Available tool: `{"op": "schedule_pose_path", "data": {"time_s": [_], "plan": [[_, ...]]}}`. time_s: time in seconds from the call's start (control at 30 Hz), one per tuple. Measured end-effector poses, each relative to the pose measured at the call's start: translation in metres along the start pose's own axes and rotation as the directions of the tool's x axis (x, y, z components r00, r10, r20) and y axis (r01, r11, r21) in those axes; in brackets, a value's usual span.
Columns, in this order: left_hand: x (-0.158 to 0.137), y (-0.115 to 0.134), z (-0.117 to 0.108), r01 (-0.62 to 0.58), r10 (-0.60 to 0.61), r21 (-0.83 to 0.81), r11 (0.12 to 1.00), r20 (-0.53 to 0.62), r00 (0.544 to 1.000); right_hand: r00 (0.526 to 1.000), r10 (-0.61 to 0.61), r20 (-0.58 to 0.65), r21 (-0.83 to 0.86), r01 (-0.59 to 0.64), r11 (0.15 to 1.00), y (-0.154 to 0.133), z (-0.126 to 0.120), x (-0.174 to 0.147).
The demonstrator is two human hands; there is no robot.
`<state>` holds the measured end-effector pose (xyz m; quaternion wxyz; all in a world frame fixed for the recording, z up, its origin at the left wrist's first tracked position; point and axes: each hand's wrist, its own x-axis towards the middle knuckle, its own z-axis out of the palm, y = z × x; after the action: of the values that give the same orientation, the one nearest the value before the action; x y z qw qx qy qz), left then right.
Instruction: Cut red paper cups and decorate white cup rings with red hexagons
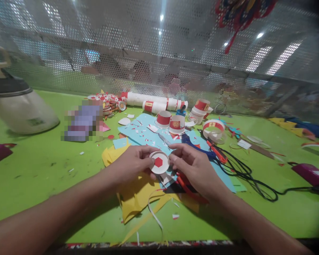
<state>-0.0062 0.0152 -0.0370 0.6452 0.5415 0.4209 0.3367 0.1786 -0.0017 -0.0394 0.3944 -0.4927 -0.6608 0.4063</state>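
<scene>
My left hand (pixel 138 161) is closed on a round white paper cup bottom (pixel 152 168), thumb in front and fingers behind. A red paper hexagon (pixel 158 162) sits in the middle of its face. Curled close to the disc's right rim is my right hand (pixel 190 164), thumb and fingertips drawn together; I cannot make out what lies between them. Beneath the hands are yellow paper (pixel 136 196), light blue paper (pixel 140 136) strewn with red and white scraps, and red-handled scissors (pixel 190 189) partly hidden by my right hand.
Cut paper cups (pixel 177 125) and a long white tube of stacked cups (pixel 154 101) stand behind. A blue glue gun (pixel 195 143) trails a black cable (pixel 255 182) rightward. At left are a blurred-out purple item (pixel 83 122) and a large kettle-like container (pixel 23 111).
</scene>
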Motion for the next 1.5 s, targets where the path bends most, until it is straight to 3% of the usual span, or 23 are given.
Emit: {"op": "schedule_pose_path", "data": {"time_s": [0.2,0.37,0.6,0.8,1.07,1.33,1.5], "plan": [[0.001,-0.003,-0.004,-0.005,0.006,0.024,1.000,-0.027,1.000,0.985,-0.163,-0.059,-0.222,0.146,0.964,-0.002,0.001,-0.001],[0.000,-0.002,-0.004,-0.071,0.072,0.019,0.997,-0.041,0.997,0.931,-0.362,-0.041,-0.404,0.316,0.858,-0.005,0.005,-0.007],[-0.001,-0.003,-0.002,-0.136,0.136,-0.009,0.991,-0.002,0.991,0.859,-0.511,0.024,-0.516,0.448,0.730,0.005,0.008,-0.007],[-0.002,-0.003,0.002,-0.143,0.143,0.006,0.990,-0.023,0.989,0.823,-0.552,0.134,-0.715,0.466,0.521,0.009,0.011,-0.006],[0.003,-0.008,0.003,-0.106,0.114,0.117,0.987,-0.061,0.992,0.784,-0.593,0.183,-0.785,0.480,0.392,0.015,0.021,-0.006],[0.003,-0.009,0.001,-0.147,0.154,0.100,0.984,-0.063,0.986,0.726,-0.648,0.231,-0.868,0.455,0.200,0.019,0.030,-0.008],[0.007,-0.013,0.000,-0.126,0.130,0.066,0.990,-0.060,0.990,0.712,-0.660,0.240,-0.894,0.427,0.135,0.022,0.033,-0.007]]}}
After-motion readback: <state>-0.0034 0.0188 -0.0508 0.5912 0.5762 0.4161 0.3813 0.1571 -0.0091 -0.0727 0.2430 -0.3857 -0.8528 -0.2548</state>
